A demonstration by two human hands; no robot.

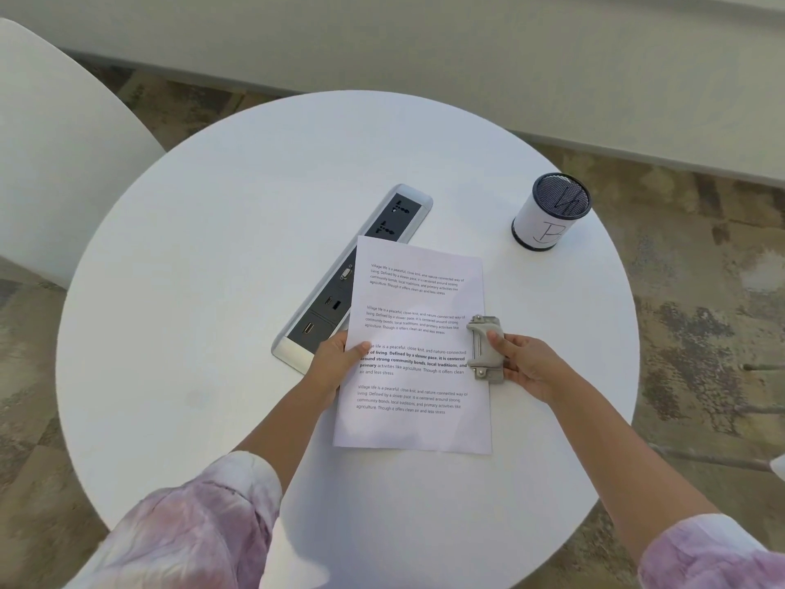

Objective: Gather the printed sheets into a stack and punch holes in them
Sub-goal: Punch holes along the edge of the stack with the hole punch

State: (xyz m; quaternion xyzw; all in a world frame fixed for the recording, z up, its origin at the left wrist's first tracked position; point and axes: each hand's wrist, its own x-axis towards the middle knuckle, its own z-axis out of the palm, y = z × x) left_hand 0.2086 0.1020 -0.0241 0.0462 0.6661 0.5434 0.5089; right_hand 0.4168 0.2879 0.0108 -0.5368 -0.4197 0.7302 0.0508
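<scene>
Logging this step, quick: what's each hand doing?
Left hand: pinches the printed sheets at their left edge.
Right hand: grips the hole punch.

Round white table [212, 291], white chair [51, 142], mottled floor [701, 312].

Office meeting spot: round table [212, 248] with built-in socket panel [382, 231].

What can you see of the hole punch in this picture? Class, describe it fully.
The hole punch is a small grey metal tool with a flat lever, two thin rods and bolts at its ends. It sits on the white round table, set at the right edge of the printed sheets, about halfway along. The right hand grips it from the right, thumb on top. Whether the paper is inside its slot cannot be told.
</scene>
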